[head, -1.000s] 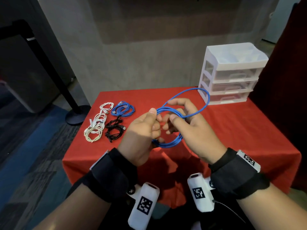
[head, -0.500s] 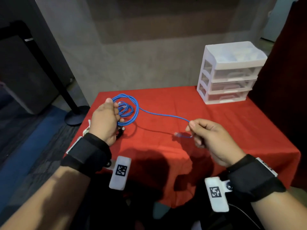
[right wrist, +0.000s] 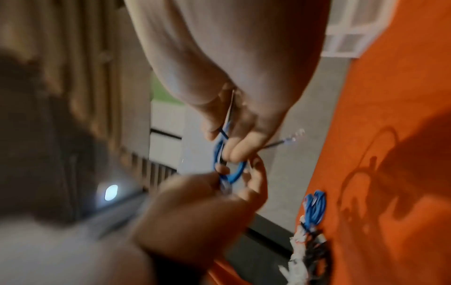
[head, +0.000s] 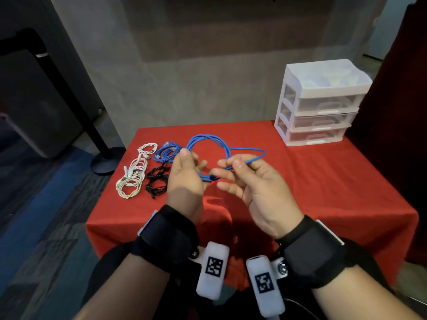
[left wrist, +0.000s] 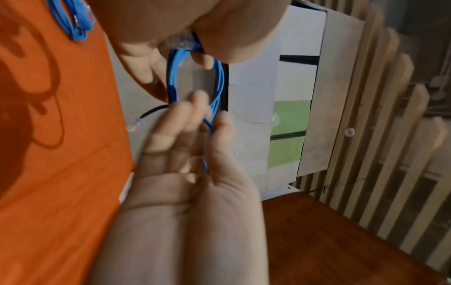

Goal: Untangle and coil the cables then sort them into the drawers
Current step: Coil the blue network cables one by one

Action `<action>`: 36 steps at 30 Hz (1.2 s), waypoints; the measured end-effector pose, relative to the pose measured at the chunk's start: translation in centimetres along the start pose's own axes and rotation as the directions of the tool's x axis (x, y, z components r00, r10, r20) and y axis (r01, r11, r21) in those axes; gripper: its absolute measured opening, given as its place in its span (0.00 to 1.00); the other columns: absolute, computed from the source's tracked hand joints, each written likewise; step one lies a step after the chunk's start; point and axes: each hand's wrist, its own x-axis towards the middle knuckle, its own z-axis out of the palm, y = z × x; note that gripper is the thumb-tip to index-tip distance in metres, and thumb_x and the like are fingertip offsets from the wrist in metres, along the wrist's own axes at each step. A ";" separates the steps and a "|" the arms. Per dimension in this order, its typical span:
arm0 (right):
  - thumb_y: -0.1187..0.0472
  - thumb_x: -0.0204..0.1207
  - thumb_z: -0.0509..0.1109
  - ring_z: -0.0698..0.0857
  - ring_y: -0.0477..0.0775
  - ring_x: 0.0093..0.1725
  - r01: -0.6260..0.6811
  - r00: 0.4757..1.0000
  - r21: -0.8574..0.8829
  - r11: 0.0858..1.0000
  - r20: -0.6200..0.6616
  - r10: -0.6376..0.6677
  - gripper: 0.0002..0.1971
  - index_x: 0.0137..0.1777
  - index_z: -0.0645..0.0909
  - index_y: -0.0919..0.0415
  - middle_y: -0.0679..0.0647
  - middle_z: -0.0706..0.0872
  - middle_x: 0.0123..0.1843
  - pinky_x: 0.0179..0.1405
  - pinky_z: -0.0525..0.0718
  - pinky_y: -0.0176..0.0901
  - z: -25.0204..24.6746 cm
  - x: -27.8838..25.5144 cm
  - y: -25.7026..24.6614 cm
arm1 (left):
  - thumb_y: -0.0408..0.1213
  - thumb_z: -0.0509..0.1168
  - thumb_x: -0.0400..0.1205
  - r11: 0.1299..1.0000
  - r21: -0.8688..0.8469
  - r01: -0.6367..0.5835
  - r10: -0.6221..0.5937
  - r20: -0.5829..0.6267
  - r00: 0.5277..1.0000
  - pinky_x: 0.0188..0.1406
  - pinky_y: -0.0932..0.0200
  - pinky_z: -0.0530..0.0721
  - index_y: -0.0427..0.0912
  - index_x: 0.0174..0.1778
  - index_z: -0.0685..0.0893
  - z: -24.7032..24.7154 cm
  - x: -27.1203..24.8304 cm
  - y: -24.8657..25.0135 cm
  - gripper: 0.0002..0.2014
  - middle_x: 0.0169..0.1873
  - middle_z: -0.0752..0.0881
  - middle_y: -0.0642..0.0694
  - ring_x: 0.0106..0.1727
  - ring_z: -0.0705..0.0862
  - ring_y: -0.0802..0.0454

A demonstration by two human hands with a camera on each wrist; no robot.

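Above the worktop (head: 323,181), the blue cable (head: 209,140), half a second ago stretched out, is gathered into loops again: left hand (head: 184,179) grip pinches the coil, right hand (head: 251,181) grip pinches the last loop. Coiling looks nearly done; drawers (head: 323,107) remain closed.

Both wrist views are smeared by motion blur. The left hand (head: 184,181) hides part of the blue cable (head: 209,144) where its coil passes behind the palm. The drawer unit's (head: 321,105) contents cannot be made out through its cloudy fronts. The counter's (head: 323,181) near edge is covered by the forearms; the white cables' (head: 134,174) plugs are probably too small to identify.
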 end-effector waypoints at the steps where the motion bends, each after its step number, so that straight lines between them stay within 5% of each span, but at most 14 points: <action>1: 0.66 0.86 0.67 0.92 0.55 0.51 0.061 0.997 -0.159 0.985 -0.027 -0.066 0.06 0.53 0.86 0.64 0.59 0.92 0.52 0.45 0.90 0.40 -0.2 0.0 0.8 | 0.49 0.49 0.93 0.998 -0.029 0.051 -0.050 0.011 0.999 0.41 0.54 0.84 0.49 0.42 0.75 0.2 -0.3 0.2 0.18 0.40 0.80 0.51 0.47 0.83 0.54; 3: 0.66 0.83 0.73 0.89 0.48 0.51 0.223 0.959 -0.502 0.836 -0.041 -0.281 0.06 0.50 0.92 0.60 0.53 0.93 0.52 0.51 0.86 0.38 -0.5 0.2 1.8 | 0.50 0.49 0.93 0.990 -0.071 0.123 -0.120 0.047 0.992 0.45 0.50 0.86 0.49 0.41 0.75 0.4 -0.8 0.6 0.18 0.40 0.77 0.50 0.43 0.81 0.54; 5: 0.66 0.81 0.75 0.87 0.39 0.54 0.298 0.929 -0.661 0.689 0.035 -0.368 0.07 0.50 0.94 0.57 0.45 0.94 0.49 0.58 0.80 0.32 -0.7 0.3 2.3 | 0.51 0.50 0.92 0.966 -0.147 0.212 -0.198 0.104 0.975 0.48 0.47 0.87 0.47 0.42 0.75 0.5 -1.3 0.8 0.18 0.40 0.77 0.45 0.35 0.83 0.54; 8: 0.65 0.81 0.76 0.87 0.38 0.56 0.317 0.930 -0.726 0.610 0.112 -0.349 0.08 0.53 0.95 0.55 0.44 0.94 0.50 0.62 0.79 0.33 -0.9 0.3 2.3 | 0.52 0.50 0.92 0.881 -0.250 0.401 -0.349 0.228 0.909 0.52 0.44 0.91 0.44 0.44 0.74 0.3 -1.2 1.0 0.18 0.42 0.87 0.33 0.39 0.92 0.46; 10: 0.68 0.80 0.76 0.87 0.36 0.58 0.326 0.942 -0.711 0.624 0.185 -0.281 0.11 0.57 0.93 0.54 0.46 0.92 0.57 0.63 0.78 0.29 -0.8 0.0 1.9 | 0.51 0.52 0.92 0.850 -0.237 0.471 -0.417 0.243 0.876 0.35 0.54 0.91 0.44 0.42 0.74 -0.2 -0.5 1.2 0.18 0.41 0.87 0.35 0.39 0.89 0.48; 12: 0.69 0.81 0.75 0.85 0.32 0.61 0.292 0.945 -0.666 0.686 0.313 -0.098 0.17 0.68 0.88 0.54 0.46 0.88 0.67 0.65 0.78 0.30 -0.9 -0.4 1.6 | 0.49 0.52 0.92 0.839 -0.233 0.492 -0.449 0.213 0.868 0.29 0.58 0.84 0.44 0.38 0.74 -0.7 0.3 1.3 0.19 0.37 0.81 0.41 0.35 0.80 0.52; 14: 0.62 0.81 0.75 0.86 0.42 0.57 0.261 0.904 -0.674 0.691 0.422 0.071 0.22 0.76 0.82 0.55 0.43 0.87 0.67 0.62 0.82 0.45 -1.5 -0.9 1.3 | 0.45 0.52 0.93 0.848 -0.270 0.456 -0.421 0.178 0.889 0.32 0.62 0.79 0.43 0.37 0.74 -1.0 1.0 1.4 0.20 0.33 0.75 0.45 0.30 0.75 0.57; 16: 0.58 0.82 0.74 0.83 0.51 0.44 0.195 0.886 -0.663 0.723 0.435 0.159 0.19 0.72 0.84 0.58 0.48 0.90 0.55 0.50 0.82 0.57 -2.3 -1.4 0.5 | 0.42 0.51 0.93 0.868 -0.294 0.401 -0.371 0.153 0.916 0.26 0.66 0.78 0.42 0.37 0.74 -1.3 1.5 1.7 0.19 0.31 0.73 0.47 0.23 0.72 0.59; 20: 0.63 0.87 0.68 0.85 0.43 0.40 0.165 0.978 -0.624 0.764 0.207 -0.042 0.10 0.53 0.92 0.59 0.49 0.93 0.43 0.46 0.83 0.40 -3.4 -0.8 -0.8 | 0.40 0.52 0.94 0.947 -0.220 0.234 -0.213 0.117 0.970 0.20 0.67 0.73 0.42 0.39 0.75 -2.2 2.7 2.5 0.18 0.34 0.74 0.48 0.22 0.71 0.61; 23: 0.61 0.85 0.70 0.85 0.40 0.49 0.271 0.931 -0.788 0.552 0.069 -0.359 0.09 0.60 0.88 0.50 0.45 0.88 0.56 0.49 0.79 0.35 -4.6 0.8 -1.5 | 0.40 0.54 0.93 0.996 0.075 0.043 -0.061 0.255 0.965 0.22 0.67 0.70 0.41 0.40 0.78 -2.2 2.0 2.8 0.17 0.39 0.75 0.44 0.26 0.71 0.61; 26: 0.64 0.85 0.68 0.83 0.40 0.64 0.371 0.914 -0.851 0.371 0.265 -0.306 0.18 0.72 0.82 0.47 0.43 0.84 0.66 0.64 0.79 0.35 -4.9 1.9 -2.3 | 0.40 0.54 0.92 0.969 0.238 -0.065 -0.059 0.479 0.876 0.26 0.65 0.67 0.38 0.42 0.80 -1.8 0.2 3.0 0.16 0.37 0.77 0.41 0.28 0.69 0.58; 30: 0.69 0.89 0.61 0.84 0.48 0.47 0.339 0.921 -0.790 0.512 0.388 -0.010 0.15 0.64 0.86 0.56 0.59 0.90 0.49 0.56 0.81 0.43 -4.6 2.0 -3.5 | 0.42 0.55 0.92 0.948 0.297 -0.112 -0.079 0.563 0.823 0.25 0.65 0.65 0.38 0.42 0.79 -2.1 0.1 3.5 0.17 0.32 0.71 0.42 0.27 0.65 0.57; 33: 0.66 0.91 0.61 0.81 0.48 0.42 0.215 0.920 -0.676 0.705 0.383 0.087 0.12 0.64 0.85 0.66 0.54 0.86 0.40 0.47 0.80 0.44 -5.0 2.2 -4.2 | 0.40 0.55 0.91 0.984 0.167 0.061 -0.150 0.591 0.793 0.22 0.67 0.64 0.37 0.42 0.78 -2.5 1.0 3.9 0.15 0.36 0.78 0.46 0.27 0.65 0.59; 36: 0.63 0.89 0.62 0.80 0.49 0.38 0.054 0.916 -0.472 0.880 0.374 0.144 0.15 0.63 0.81 0.77 0.53 0.84 0.38 0.41 0.77 0.43 -5.1 3.4 -4.2 | 0.40 0.56 0.90 0.963 0.037 0.266 -0.221 0.667 0.711 0.22 0.67 0.62 0.39 0.42 0.77 -2.3 2.3 4.2 0.13 0.38 0.81 0.49 0.26 0.64 0.60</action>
